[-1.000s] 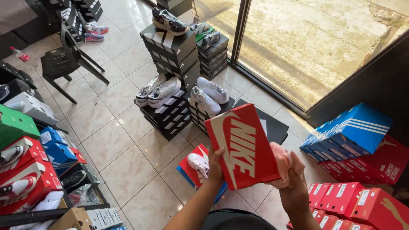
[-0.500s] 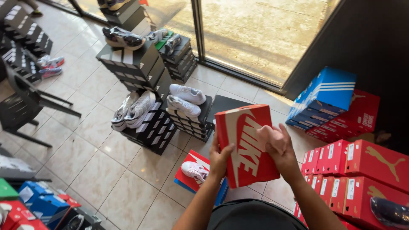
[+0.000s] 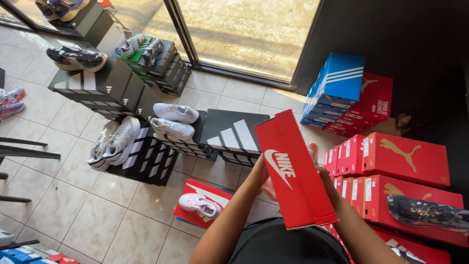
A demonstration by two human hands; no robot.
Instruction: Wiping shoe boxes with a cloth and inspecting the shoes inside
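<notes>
Both hands, left (image 3: pixel 258 177) and right (image 3: pixel 326 177), clamp the red shoebox (image 3: pixel 293 168), which hides their fingers.

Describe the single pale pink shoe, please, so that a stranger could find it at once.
Start at the big glass door and come down the tiled floor toward the person. The pale pink shoe lies on a flat red box just left of the person's forearm. It lies alone, unlike the white pairs behind.

Sunlight falls through a dark-framed glass door (image 3: pixel 244 34) onto a pale tiled floor (image 3: pixel 63 195). Right of the door stands a black wall (image 3: pixel 405 39); left of it, dark chair legs (image 3: pixel 22 151) cross the tiles.
</notes>
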